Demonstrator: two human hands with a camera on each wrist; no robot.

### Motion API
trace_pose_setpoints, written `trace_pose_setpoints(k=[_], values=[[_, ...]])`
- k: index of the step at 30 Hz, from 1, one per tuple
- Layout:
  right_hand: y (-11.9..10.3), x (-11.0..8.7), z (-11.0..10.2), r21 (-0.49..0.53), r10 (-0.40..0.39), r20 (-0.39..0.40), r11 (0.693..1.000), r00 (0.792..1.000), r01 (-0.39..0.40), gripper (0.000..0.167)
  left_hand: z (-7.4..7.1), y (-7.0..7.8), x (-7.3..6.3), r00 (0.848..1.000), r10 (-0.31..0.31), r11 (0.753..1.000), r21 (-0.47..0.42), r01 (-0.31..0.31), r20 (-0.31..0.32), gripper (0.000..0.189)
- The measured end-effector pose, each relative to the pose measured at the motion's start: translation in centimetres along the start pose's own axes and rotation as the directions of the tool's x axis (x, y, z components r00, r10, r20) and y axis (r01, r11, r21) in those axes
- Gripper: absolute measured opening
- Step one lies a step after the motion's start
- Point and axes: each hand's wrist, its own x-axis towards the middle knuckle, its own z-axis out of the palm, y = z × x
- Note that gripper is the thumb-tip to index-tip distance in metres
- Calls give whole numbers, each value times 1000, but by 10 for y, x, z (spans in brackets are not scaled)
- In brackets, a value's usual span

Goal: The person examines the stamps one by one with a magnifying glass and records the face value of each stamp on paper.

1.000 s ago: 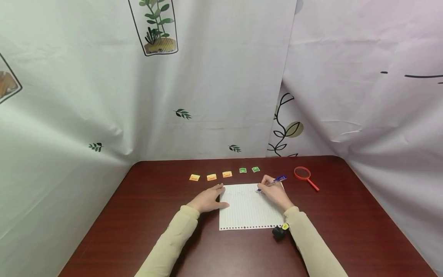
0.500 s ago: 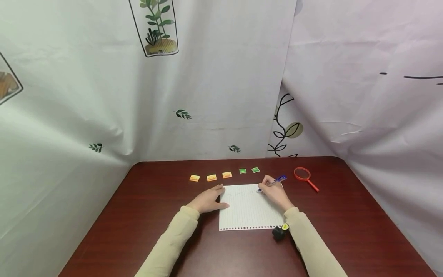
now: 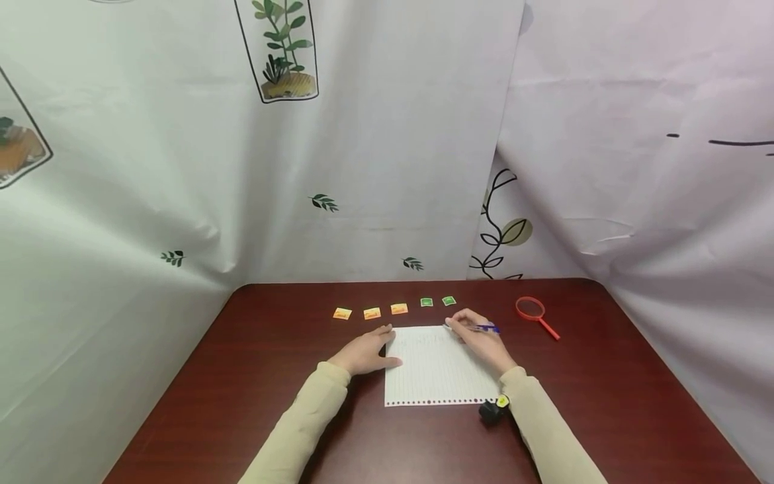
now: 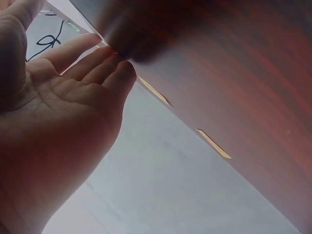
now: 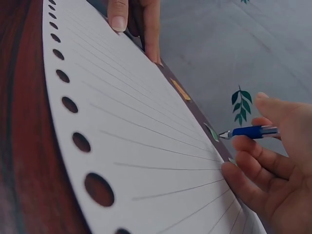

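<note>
My right hand (image 3: pixel 480 341) holds a blue pen (image 5: pixel 253 132) between thumb and fingers, near the top right of a lined sheet of paper (image 3: pixel 438 376). The right wrist view shows the pen lying almost level, its tip raised off the page. Faint handwriting runs along the sheet's top lines. My left hand (image 3: pixel 363 353) rests at the sheet's left edge, fingers extended and thumb over the paper. Seen from the left wrist, the palm (image 4: pixel 63 107) holds nothing. The row of punched holes lies on the sheet's near side.
Beyond the paper lie several small cards: orange ones (image 3: pixel 371 313) to the left, two green ones (image 3: pixel 426 302) to the right. A red magnifying glass (image 3: pixel 548 329) lies at the right. White printed cloth (image 3: pixel 375 168) hangs behind the dark red table (image 3: pixel 242 376).
My right hand has lifted the pen tip from the writing and turned the pen flatter. The left hand keeps its place on the paper. The head view has shifted slightly.
</note>
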Motion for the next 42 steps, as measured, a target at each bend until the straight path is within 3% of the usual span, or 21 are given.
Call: trace_pose_setpoints(k=[7,13,17,24,27,32,42], values=[[3,-6,-12,-78,-137,-8,988,991,136,19,-3,3,-3,1000,4,1000,-6,-4,7,76],[8,-13,-28,-163,-296,-54,945,954,284,17,-2,3,-5,1000,3,1000,-13,-3,3,75],[11,-16,-39,-232,-347,-65,917,936,324,15,0,2,-6,1000,6,1000,-16,-7,-8,75],[18,-24,-63,-350,-395,-24,864,918,362,10,-1,3,-5,1000,-4,1000,-26,4,1,76],[22,-30,-73,-384,-386,10,851,923,360,12,-1,3,-4,1000,-4,1000,-21,4,4,76],[25,-37,-88,-396,-345,44,856,938,333,18,-1,4,-5,1000,-3,1000,-16,3,0,76],[34,-38,-112,-445,-322,36,842,946,304,27,0,3,-4,1000,3,1000,-4,-3,-6,75]])
